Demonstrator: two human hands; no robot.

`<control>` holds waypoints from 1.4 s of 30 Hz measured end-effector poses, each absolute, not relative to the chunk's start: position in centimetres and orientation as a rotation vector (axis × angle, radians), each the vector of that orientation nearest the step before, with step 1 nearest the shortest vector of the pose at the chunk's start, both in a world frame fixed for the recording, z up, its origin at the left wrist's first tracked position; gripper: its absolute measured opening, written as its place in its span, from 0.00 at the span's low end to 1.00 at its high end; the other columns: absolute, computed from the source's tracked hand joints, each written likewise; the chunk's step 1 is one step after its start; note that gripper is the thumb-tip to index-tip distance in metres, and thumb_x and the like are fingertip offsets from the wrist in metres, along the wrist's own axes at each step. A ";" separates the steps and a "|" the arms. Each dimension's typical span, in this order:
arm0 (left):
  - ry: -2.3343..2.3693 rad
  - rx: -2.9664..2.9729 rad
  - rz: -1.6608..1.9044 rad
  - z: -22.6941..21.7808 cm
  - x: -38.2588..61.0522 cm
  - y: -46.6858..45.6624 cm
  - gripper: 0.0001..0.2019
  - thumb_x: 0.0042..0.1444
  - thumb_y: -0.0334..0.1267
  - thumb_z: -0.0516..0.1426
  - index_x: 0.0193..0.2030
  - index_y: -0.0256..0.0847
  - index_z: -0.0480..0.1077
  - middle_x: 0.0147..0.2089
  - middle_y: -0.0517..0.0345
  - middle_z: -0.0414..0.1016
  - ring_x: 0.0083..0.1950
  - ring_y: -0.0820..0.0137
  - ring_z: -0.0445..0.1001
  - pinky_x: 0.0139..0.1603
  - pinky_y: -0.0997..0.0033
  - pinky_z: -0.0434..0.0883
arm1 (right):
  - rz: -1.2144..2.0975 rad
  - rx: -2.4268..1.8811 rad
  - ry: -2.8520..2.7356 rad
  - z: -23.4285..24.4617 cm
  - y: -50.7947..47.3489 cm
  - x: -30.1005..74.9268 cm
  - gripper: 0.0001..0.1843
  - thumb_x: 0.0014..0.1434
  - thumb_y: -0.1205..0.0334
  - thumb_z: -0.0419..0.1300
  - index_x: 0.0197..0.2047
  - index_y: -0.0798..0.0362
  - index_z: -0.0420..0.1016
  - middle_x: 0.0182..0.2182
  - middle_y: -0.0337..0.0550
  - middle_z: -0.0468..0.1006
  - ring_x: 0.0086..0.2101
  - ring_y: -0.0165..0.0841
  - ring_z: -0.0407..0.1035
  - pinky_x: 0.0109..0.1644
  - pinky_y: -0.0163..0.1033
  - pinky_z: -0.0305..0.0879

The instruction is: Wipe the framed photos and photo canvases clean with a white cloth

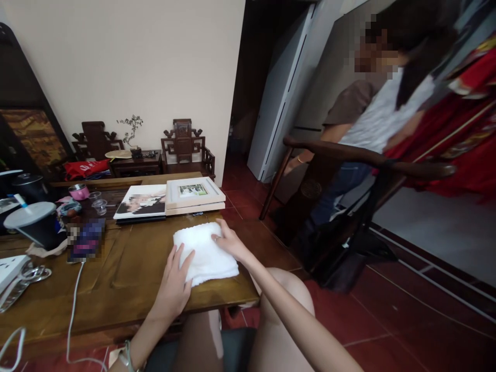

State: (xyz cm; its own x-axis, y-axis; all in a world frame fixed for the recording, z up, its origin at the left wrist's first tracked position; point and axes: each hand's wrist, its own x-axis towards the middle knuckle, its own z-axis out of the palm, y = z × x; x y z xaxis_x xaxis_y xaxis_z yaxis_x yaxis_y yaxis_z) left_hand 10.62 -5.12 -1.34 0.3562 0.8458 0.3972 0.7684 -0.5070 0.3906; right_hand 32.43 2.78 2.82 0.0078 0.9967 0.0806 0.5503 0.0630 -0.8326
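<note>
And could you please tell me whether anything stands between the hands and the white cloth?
Nothing visible does: the left hand rests on the left side of the white cloth, and the right hand touches its right side. The framed picture lies beyond the cloth, not between.

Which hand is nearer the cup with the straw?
Left: the left hand rests on the white cloth, right of the cup; the right hand, across the cloth, is farther.
</note>
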 end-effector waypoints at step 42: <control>2.145 1.534 0.905 10.5 -2.8 10.7 0.21 0.59 0.42 0.53 0.52 0.29 0.73 0.57 0.38 0.74 0.60 0.49 0.70 0.55 0.60 0.67 | -0.382 -0.866 -2.160 4.9 -2.3 33.2 0.19 0.56 0.80 0.50 0.20 0.50 0.66 0.58 0.44 0.74 0.65 0.44 0.57 0.60 0.62 0.62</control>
